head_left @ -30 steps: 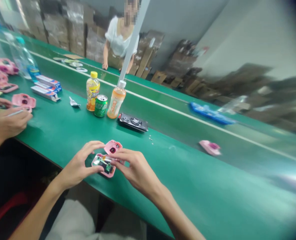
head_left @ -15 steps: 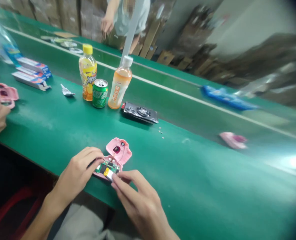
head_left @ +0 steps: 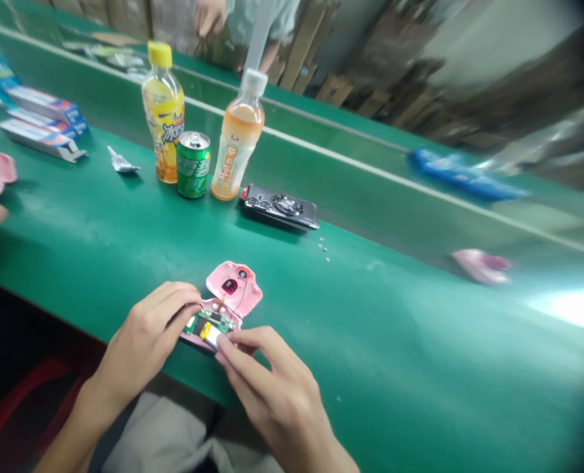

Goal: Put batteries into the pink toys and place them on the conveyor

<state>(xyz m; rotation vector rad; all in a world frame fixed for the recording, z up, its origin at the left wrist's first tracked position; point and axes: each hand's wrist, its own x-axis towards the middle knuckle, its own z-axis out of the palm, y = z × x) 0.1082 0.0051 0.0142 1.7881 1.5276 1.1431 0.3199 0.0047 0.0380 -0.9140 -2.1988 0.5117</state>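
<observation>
Pink shell (head_left: 232, 286), one circuit board (head_left: 207, 326), two hands (head_left: 144, 322) (head_left: 282, 384)

The tabletop (head_left: 75, 263) carries two drink bottles: one yellow-capped bottle (head_left: 162, 118) and one white-capped bottle (head_left: 237, 141). There are also one green soda can (head_left: 194, 164), one black gadget (head_left: 279, 206), three cartons (head_left: 40, 121) and one foil wrapper (head_left: 121, 161). Two whole pink cases show: one open case (head_left: 232, 284) between the two hands, left hand (head_left: 141, 328) and right hand (head_left: 276, 387), and one far-right case (head_left: 479, 266).
</observation>
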